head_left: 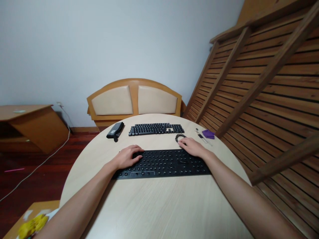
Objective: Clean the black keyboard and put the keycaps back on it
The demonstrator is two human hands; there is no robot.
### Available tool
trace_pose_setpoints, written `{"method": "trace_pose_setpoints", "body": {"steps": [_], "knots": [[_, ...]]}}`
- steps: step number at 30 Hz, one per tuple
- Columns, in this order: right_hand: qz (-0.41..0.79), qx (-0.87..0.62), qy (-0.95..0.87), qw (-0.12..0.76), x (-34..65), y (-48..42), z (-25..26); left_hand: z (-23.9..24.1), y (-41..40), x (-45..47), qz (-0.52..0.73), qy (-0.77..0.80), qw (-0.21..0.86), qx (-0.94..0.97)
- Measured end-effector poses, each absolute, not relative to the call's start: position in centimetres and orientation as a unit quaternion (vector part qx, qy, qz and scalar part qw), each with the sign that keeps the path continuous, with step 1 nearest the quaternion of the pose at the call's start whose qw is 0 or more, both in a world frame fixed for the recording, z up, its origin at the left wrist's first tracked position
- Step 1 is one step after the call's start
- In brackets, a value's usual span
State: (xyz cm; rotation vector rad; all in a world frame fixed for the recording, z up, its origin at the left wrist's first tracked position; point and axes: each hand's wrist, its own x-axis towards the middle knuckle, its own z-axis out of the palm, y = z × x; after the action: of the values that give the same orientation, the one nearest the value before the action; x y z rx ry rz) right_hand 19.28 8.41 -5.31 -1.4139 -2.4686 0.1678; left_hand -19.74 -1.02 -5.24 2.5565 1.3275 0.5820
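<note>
A black keyboard with its keycaps off (164, 164) lies flat on the table in front of me, its bare switch posts showing. Resting on its upper left part is my left hand (128, 156), open, thumb apart from the fingers. My right hand (193, 147) lies over the upper right edge with fingers stretched out, open. Beside those fingertips is a coiled black cable (179, 136); whether they touch it I cannot tell. Farther back, loose black keycaps (154, 128) are laid out in keyboard order.
The round pale table (159, 202) bears a dark folded pouch (116, 130) at back left. At back right are a purple cloth (208, 134) and small thin tools (201, 136). A slatted wooden frame (264, 76) leans along the right; a headboard (134, 99) stands behind.
</note>
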Motion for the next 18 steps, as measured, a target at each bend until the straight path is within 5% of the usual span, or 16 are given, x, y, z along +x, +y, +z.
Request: {"method": "trace_pose_setpoints", "body": {"steps": [18], "knots": [[-0.003, -0.544, -0.819, 0.184, 19.1, 5.0, -6.3, -5.3, 0.4, -18.5, 0.219, 0.495, 0.074, 0.838]]}}
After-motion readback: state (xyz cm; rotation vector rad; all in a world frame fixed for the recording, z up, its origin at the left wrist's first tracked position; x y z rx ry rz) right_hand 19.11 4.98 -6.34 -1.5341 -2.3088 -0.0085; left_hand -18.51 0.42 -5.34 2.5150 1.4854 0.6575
